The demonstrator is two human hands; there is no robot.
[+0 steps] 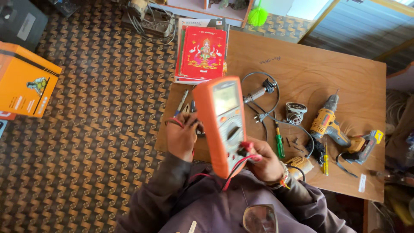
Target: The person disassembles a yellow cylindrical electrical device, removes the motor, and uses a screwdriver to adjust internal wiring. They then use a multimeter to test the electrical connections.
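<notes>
An orange multimeter point(222, 123) with a grey screen and a dial is held up over the wooden table point(302, 64). My left hand point(181, 138) grips its left edge, with a red lead looped over the fingers. At the meter's lower end my right hand point(263, 162) pinches a red plug, and red and black leads trail down to my lap.
On the table lie a yellow cordless drill point(330, 123), a grey motor part point(296, 113), a black cable with plug point(261, 101), a green screwdriver point(280, 144), a yellow screwdriver point(326, 164) and red books point(202, 51). An orange box point(26, 82) stands on the patterned floor at the left.
</notes>
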